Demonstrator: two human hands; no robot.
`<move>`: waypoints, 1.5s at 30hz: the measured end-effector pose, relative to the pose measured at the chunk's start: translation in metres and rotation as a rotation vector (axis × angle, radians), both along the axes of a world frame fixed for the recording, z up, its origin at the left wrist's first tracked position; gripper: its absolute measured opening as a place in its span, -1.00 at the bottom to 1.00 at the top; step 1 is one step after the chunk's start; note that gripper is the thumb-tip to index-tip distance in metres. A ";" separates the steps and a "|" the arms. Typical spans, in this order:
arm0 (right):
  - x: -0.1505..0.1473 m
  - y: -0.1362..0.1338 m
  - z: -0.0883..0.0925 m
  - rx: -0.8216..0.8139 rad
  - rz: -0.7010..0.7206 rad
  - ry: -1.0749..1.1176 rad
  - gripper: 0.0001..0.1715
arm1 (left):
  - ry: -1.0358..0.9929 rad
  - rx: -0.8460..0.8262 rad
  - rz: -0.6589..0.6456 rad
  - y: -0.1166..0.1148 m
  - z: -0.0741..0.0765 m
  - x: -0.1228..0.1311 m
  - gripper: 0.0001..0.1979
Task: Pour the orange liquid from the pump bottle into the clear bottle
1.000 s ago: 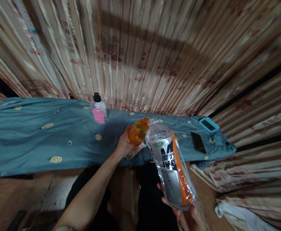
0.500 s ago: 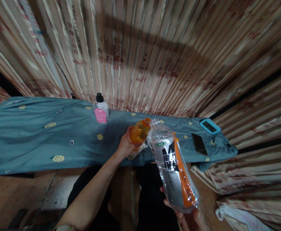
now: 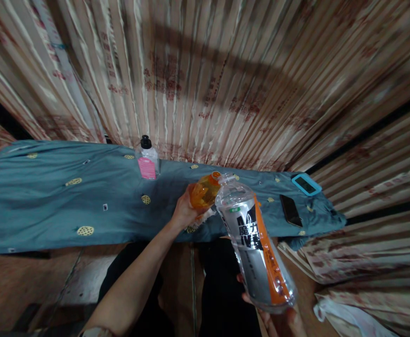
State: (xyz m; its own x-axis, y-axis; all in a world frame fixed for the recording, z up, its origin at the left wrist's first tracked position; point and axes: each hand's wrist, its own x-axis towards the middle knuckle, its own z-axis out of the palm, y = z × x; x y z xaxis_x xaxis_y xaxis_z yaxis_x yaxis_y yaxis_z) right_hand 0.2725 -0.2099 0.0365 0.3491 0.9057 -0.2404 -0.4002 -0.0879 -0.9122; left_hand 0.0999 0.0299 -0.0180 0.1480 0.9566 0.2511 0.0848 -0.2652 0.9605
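Mouth of the clear bottle, gripped by right hand, touches the orange bottle gripped by left hand, above the cloth-covered table's front edge.

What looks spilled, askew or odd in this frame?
No spill shows. The large clear bottle, in the right hand, tilts neck-to-neck against the orange bottle in the left hand.

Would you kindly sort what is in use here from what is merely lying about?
In use: small orange plastic bottle in left hand; large clear labelled plastic bottle in right hand.

Lying about: pink-labelled black-capped bottle, black phone, blue-cased device, teal cloth.
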 end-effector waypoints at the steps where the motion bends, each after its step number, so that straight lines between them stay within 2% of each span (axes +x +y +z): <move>1: -0.002 0.001 0.001 0.007 -0.017 0.035 -0.28 | -0.003 0.005 0.001 0.000 0.000 0.000 -0.32; 4: -0.005 0.002 0.004 0.003 -0.055 0.107 -0.25 | 0.007 0.021 0.015 0.000 -0.002 0.000 -0.32; 18: -0.004 0.001 0.005 -0.023 -0.125 0.102 -0.23 | -0.010 -0.002 0.019 -0.002 0.002 0.000 -0.33; 25: -0.002 0.000 0.003 -0.018 -0.078 0.056 -0.22 | -0.071 -0.003 -0.005 -0.001 -0.001 0.001 -0.33; 33: -0.006 0.002 0.009 -0.021 -0.109 0.056 -0.18 | -0.050 -0.009 0.019 -0.001 -0.005 0.002 -0.32; 38: -0.005 0.001 0.010 -0.019 -0.099 0.079 -0.26 | -0.034 -0.009 0.014 -0.002 -0.003 0.001 -0.31; 42: -0.002 0.002 0.010 -0.043 -0.071 0.099 -0.22 | -0.031 -0.018 0.024 -0.002 -0.001 0.001 -0.31; 45: -0.001 0.001 0.008 -0.048 -0.078 0.104 -0.26 | -0.038 -0.015 0.023 -0.001 -0.002 0.001 -0.30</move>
State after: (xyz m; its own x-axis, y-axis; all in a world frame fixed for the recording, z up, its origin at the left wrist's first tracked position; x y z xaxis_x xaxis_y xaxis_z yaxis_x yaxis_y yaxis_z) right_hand 0.2719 -0.2090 0.0450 0.3886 0.8635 -0.3216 -0.4998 -0.0956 -0.8608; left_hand 0.1011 0.0285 -0.0198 0.1166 0.9634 0.2415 0.0543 -0.2490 0.9670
